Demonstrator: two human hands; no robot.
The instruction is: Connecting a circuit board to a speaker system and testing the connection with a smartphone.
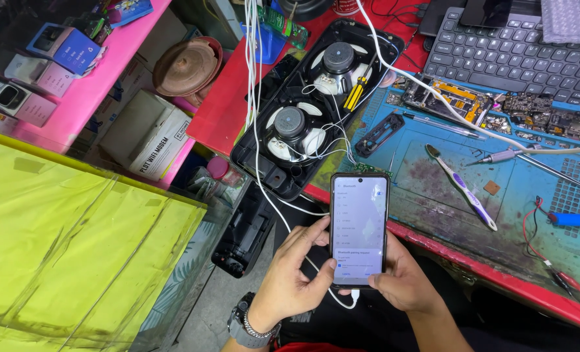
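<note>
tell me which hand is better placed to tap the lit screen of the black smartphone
Left, probably: the left hand has its thumb over the black smartphone screen's lower edge, while the right hand grips its side from behind.

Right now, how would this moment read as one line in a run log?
left hand: holds phone | right hand: holds phone | cable: plugged in | opened speaker: on bench | toothbrush: on mat

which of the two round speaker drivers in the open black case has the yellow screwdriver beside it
The upper driver, farther from the phone; the yellow-handled screwdriver lies at its lower right edge. The lower driver has only white wires around it.
</note>
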